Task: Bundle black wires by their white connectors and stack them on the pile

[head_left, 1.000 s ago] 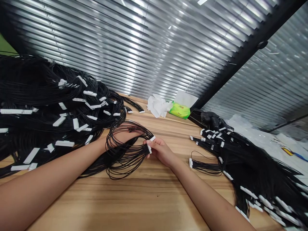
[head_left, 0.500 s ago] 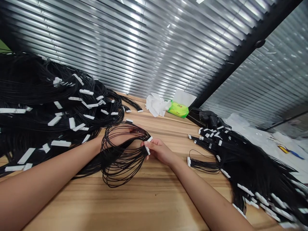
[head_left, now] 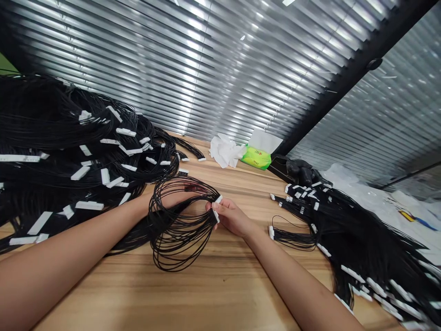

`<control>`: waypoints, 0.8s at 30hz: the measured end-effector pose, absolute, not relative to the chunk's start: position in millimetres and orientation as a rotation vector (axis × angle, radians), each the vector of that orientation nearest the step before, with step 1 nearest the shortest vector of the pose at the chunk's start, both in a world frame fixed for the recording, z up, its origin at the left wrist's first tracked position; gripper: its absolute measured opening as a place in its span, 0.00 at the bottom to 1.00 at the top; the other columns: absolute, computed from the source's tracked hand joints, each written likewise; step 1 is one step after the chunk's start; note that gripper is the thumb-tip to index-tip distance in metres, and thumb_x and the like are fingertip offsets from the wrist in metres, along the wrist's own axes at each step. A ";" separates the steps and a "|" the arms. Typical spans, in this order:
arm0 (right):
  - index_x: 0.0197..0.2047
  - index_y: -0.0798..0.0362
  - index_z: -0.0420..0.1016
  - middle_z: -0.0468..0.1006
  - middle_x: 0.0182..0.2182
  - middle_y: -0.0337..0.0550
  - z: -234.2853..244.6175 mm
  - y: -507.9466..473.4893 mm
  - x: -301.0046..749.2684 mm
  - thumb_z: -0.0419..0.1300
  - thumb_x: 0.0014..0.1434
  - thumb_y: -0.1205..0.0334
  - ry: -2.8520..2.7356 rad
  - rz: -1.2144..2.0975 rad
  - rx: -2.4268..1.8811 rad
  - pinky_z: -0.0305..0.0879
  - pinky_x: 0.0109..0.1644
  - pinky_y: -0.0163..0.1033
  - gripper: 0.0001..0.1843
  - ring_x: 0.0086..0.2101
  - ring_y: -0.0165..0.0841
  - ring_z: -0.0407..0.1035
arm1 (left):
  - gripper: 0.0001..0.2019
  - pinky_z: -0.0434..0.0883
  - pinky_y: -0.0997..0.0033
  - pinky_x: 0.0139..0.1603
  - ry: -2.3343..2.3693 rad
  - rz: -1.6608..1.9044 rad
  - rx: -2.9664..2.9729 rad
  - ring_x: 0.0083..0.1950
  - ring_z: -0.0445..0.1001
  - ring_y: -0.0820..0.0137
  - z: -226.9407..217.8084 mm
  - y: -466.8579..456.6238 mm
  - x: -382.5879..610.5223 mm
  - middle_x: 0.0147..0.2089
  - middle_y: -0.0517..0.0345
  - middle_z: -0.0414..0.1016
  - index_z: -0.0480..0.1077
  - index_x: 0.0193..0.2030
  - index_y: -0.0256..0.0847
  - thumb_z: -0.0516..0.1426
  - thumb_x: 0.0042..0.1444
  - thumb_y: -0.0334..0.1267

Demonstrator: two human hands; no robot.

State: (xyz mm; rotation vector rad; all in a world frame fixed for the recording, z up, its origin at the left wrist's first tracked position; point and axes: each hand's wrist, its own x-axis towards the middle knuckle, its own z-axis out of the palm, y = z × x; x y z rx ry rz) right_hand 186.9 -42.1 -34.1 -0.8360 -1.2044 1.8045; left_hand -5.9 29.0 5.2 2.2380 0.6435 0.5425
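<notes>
A black wire harness [head_left: 182,250] is bent into a loose loop above the table, with white connectors at its right end. Pinched in my right hand [head_left: 234,217] is the white connector [head_left: 215,216], thumb on the near side. My left hand [head_left: 172,198] is behind the loop, its fingers largely covered by the wires; it seems closed round the harness's bundled part. From there the wires trail back left towards a large heap of black harnesses [head_left: 103,177] with white connectors, beside my left forearm.
Another pile of black harnesses [head_left: 365,239] covers the table's right side, one short connector end [head_left: 271,232] sticking out leftward. Crumpled white tissue [head_left: 225,151] and a green tissue pack [head_left: 255,157] lie at the back by the blinds [head_left: 165,69]. Yellow-and-blue pliers [head_left: 416,219] rest far right.
The wire loop and both hands have shifted very slightly to the right, and the loop's wires hang a little differently. My right hand keeps its pinch on the connector.
</notes>
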 end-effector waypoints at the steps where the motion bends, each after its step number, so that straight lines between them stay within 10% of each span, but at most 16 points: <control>1: 0.30 0.56 0.75 0.70 0.18 0.33 -34.4 -42.1 186.8 0.68 0.45 0.44 -1.203 1.806 -0.843 0.57 0.22 0.30 0.22 0.17 0.23 0.61 | 0.16 0.65 0.69 0.57 0.614 0.533 2.251 0.51 0.73 0.67 4.9 29.1 -6.2 0.49 0.58 0.78 0.77 0.44 0.42 0.49 0.60 0.41; 15: 0.28 0.56 0.73 0.70 0.18 0.34 -32.2 -43.5 184.5 0.68 0.45 0.44 -1.200 1.781 -0.877 0.58 0.22 0.31 0.21 0.17 0.23 0.60 | 0.15 0.69 0.73 0.39 0.689 0.541 2.191 0.34 0.74 0.69 -1.9 26.9 -6.2 0.34 0.58 0.80 0.78 0.37 0.38 0.53 0.57 0.45; 24: 0.31 0.56 0.74 0.71 0.19 0.35 -36.2 -42.2 185.6 0.65 0.47 0.42 -1.291 1.776 -0.887 0.58 0.24 0.31 0.23 0.19 0.24 0.62 | 0.15 0.68 0.71 0.49 0.517 0.601 2.254 0.43 0.75 0.69 0.4 30.2 -8.1 0.41 0.57 0.80 0.78 0.40 0.40 0.49 0.60 0.38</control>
